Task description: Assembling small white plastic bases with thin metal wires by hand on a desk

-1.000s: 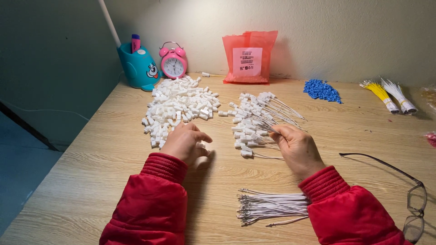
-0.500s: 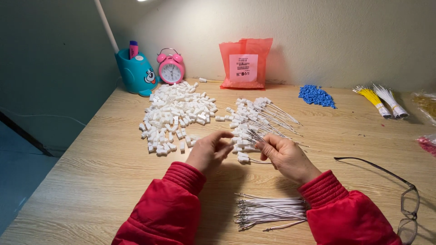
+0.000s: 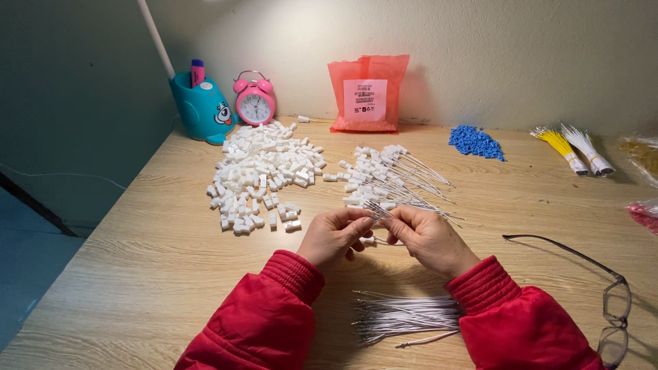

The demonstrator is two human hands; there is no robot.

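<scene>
Wires (image 3: 375, 209), thin and white, pinched between the fingertips of the left hand (image 3: 334, 236) and right hand (image 3: 428, 236) above the near table (image 3: 137, 274); apparently fitting a white plug onto them. Just beyond lies the finished pile (image 3: 391, 181); far left, loose plugs (image 3: 260, 178); nearest, spare wires (image 3: 404, 318).

Bare table (image 3: 137, 274) left — white connector pile (image 3: 264, 175) ahead, glasses (image 3: 603, 288) right.
</scene>
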